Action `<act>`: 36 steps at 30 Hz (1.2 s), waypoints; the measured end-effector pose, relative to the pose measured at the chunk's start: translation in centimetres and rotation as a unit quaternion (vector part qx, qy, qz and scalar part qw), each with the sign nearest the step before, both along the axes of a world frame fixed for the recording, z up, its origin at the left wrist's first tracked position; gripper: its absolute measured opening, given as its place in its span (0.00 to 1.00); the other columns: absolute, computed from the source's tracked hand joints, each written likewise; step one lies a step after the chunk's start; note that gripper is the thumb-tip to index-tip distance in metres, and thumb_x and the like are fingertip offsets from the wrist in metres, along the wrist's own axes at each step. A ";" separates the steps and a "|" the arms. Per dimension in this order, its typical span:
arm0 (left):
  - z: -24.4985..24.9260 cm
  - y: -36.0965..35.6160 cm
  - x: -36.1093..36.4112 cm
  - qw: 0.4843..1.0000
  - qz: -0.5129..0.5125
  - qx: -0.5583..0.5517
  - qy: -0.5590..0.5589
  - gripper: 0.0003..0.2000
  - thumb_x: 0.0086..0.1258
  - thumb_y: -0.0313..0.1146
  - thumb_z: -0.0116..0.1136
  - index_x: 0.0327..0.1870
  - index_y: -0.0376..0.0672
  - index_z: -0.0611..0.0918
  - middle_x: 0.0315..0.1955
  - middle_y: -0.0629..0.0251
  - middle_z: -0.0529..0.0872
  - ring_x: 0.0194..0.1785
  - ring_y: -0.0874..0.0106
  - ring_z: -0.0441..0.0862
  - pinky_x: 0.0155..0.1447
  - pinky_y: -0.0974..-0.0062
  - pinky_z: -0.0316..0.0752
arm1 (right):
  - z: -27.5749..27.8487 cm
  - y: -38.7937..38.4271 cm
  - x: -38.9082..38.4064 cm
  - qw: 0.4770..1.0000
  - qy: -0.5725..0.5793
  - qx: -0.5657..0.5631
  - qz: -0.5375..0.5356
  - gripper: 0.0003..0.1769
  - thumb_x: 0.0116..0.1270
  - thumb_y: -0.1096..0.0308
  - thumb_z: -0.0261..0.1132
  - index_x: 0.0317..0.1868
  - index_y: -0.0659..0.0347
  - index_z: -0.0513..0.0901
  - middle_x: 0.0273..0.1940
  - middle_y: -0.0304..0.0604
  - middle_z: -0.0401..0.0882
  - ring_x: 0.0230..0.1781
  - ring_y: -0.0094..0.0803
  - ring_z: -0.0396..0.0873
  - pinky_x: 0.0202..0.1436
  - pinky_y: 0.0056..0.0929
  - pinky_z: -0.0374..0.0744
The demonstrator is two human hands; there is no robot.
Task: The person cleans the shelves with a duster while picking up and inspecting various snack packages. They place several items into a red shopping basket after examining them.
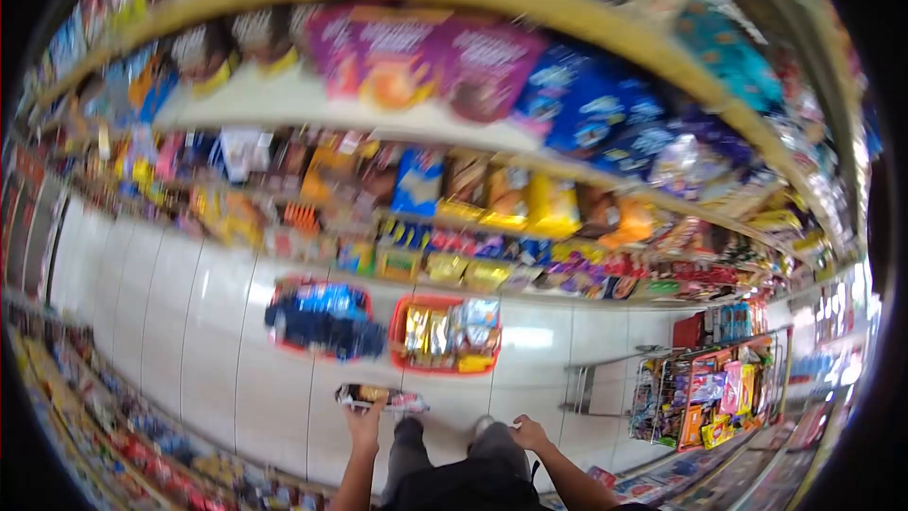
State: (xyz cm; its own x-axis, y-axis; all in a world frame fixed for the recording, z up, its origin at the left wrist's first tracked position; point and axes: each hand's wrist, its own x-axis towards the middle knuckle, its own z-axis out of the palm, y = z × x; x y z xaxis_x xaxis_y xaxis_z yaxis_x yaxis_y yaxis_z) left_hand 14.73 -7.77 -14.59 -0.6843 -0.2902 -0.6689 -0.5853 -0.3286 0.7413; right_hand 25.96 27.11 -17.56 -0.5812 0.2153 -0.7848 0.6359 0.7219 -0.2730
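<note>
My left hand is closed on one end of a long snack packet, dark with pale edges and a light brown patch. It is held low over the floor, in front of my feet. My right hand hangs by my right leg with its fingers curled in, and nothing shows in it. Beyond the packet, a red basket holds gold and silver packs. To its left, another red basket is filled with blue and dark packs.
A wire shopping cart piled with colourful packets stands on the right. Ahead runs a long shelf of bagged snacks and boxes. More stocked shelves line the lower left. White tiled floor lies between them.
</note>
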 end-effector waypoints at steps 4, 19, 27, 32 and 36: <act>8.0 6.7 -4.4 0.992 -0.079 0.092 0.037 0.27 0.56 0.23 0.65 0.56 0.46 0.67 0.49 0.65 0.76 0.49 0.72 0.77 0.51 0.72 0.74 | 8.3 2.8 -6.7 0.972 0.152 -0.128 -0.129 0.28 0.64 0.47 0.59 0.53 0.62 0.73 0.44 0.48 0.81 0.45 0.41 0.80 0.49 0.34 0.76; 29.3 46.9 -12.4 0.809 -0.496 0.064 0.308 0.33 0.49 0.22 0.71 0.59 0.37 0.69 0.49 0.65 0.79 0.51 0.73 0.77 0.51 0.73 0.76 | 27.7 34.4 -14.6 0.614 0.256 -0.674 -0.321 0.22 0.70 0.57 0.54 0.58 0.64 0.67 0.46 0.54 0.79 0.38 0.46 0.82 0.38 0.41 0.82; 42.6 56.0 -16.8 0.684 -0.507 0.107 0.513 0.32 0.63 0.24 0.60 0.67 0.33 0.57 0.58 0.61 0.69 0.60 0.73 0.69 0.60 0.74 0.69 | 43.5 46.5 -16.4 0.604 0.706 -0.337 -0.152 0.34 0.58 0.65 0.67 0.62 0.67 0.63 0.46 0.45 0.76 0.42 0.31 0.78 0.40 0.29 0.80; 53.1 60.6 -17.5 0.571 -0.399 -0.197 0.690 0.39 0.59 0.37 0.65 0.66 0.29 0.57 0.52 0.49 0.77 0.55 0.65 0.75 0.59 0.67 0.69 | 52.7 51.2 -18.4 0.561 0.791 -0.212 -0.122 0.32 0.60 0.66 0.66 0.61 0.65 0.62 0.50 0.45 0.74 0.46 0.27 0.74 0.49 0.26 0.74; 56.8 65.0 -21.8 0.523 -0.330 -0.312 0.721 0.37 0.56 0.44 0.66 0.61 0.30 0.64 0.43 0.46 0.82 0.48 0.57 0.79 0.54 0.65 0.70 | 56.5 56.0 -22.8 0.557 0.819 -0.124 -0.065 0.28 0.60 0.68 0.67 0.57 0.66 0.66 0.41 0.41 0.77 0.44 0.26 0.74 0.48 0.25 0.74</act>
